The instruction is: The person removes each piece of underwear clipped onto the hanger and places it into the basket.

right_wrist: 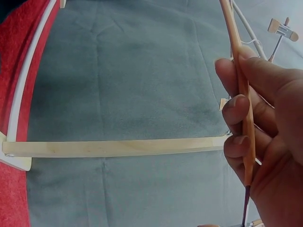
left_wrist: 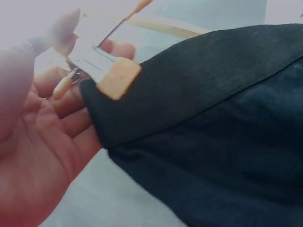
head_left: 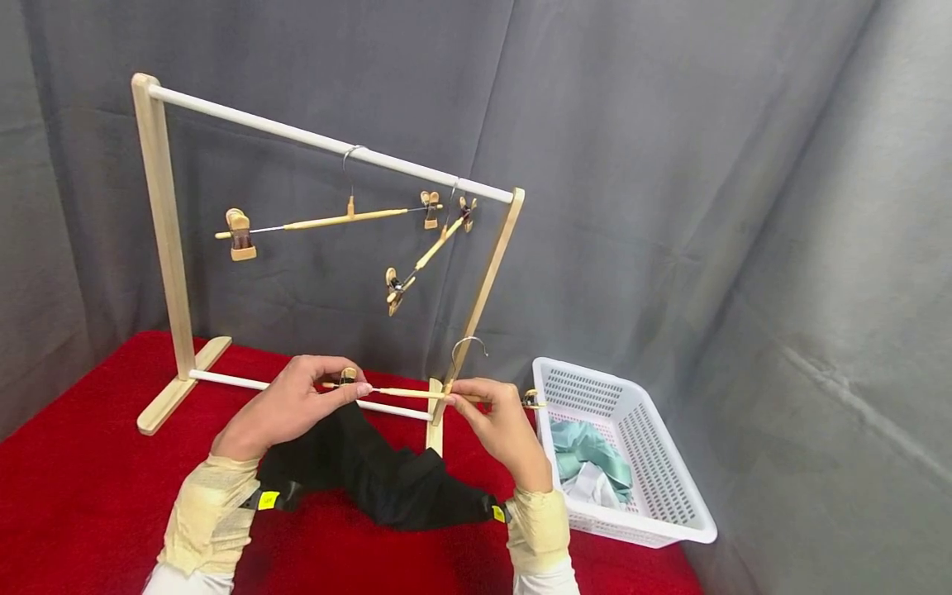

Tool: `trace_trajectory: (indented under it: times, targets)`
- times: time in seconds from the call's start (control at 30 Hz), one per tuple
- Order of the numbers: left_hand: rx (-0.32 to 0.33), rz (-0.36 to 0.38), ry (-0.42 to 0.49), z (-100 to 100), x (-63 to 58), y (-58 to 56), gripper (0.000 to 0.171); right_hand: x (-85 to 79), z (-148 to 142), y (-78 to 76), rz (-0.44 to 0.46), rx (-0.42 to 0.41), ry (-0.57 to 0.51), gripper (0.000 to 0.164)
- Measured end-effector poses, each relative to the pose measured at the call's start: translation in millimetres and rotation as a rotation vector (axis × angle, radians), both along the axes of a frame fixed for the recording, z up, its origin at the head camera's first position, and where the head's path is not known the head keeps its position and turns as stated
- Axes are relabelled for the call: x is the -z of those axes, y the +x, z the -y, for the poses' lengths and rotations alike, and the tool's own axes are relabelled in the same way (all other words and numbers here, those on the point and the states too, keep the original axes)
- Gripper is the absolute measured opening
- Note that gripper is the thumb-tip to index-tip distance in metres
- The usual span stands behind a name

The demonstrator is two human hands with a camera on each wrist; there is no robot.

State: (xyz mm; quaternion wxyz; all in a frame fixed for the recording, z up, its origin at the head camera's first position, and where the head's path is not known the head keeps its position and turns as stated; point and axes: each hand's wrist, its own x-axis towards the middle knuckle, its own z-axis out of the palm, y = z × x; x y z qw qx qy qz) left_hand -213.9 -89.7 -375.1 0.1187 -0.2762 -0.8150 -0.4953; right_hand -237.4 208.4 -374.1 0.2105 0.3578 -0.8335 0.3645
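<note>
A wooden clip hanger (head_left: 409, 393) with a metal hook is held about level between both hands, in front of the rack. My right hand (head_left: 498, 426) grips its wooden bar near the middle, fingers curled round it in the right wrist view. At the other end, my left hand (head_left: 293, 405) pinches the hanger beside its left clip (left_wrist: 119, 78). In the left wrist view that clip overlaps the waistband corner of a black garment (left_wrist: 199, 104), whose edge lies against the left fingers. The garment droops below the hands in the head view.
A wooden rack with a white top rail (head_left: 283, 130) stands behind the hands. From it hang a clip hanger (head_left: 320, 221) and another, angled one (head_left: 439, 245). At right, a white basket (head_left: 673, 479) contains teal cloth (head_left: 587, 446) and white cloth (head_left: 592, 486). Red cloth (head_left: 82, 463) covers the table.
</note>
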Motion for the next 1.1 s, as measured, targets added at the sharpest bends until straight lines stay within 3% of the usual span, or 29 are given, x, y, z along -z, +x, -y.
trace_trajectory:
  times: [0.3, 0.47, 0.63, 0.77, 1.03, 1.1]
  targets:
    - [-0.005, -0.042, 0.056, -4.9, 4.0, -2.2, 0.018, 0.7, -1.5, 1.5, 0.029, 0.012, -0.015, 0.030]
    - [-0.040, -0.053, 0.063, -7.4, 4.4, -2.3, 0.011, 0.1, -2.1, 1.3, 0.037, 0.007, -0.018, 0.029]
    - [-0.057, -0.043, 0.062, -12.5, -10.7, 11.3, 0.008, 0.1, -3.4, 0.2, 0.037, 0.000, -0.022, 0.030]
    - [-0.053, -0.006, 0.053, -14.3, -21.5, 20.4, 0.017, -0.2, -4.1, 0.1, 0.035, 0.006, -0.028, 0.030]
    - [-0.083, 0.017, 0.006, -11.0, 4.9, -4.9, 0.030, 0.5, -3.4, -0.9, 0.055, 0.008, -0.010, 0.036]
    - [-0.098, 0.012, -0.012, -10.9, 5.6, -5.4, 0.030, 1.0, -3.2, -1.8, 0.046, 0.004, -0.006, 0.036]
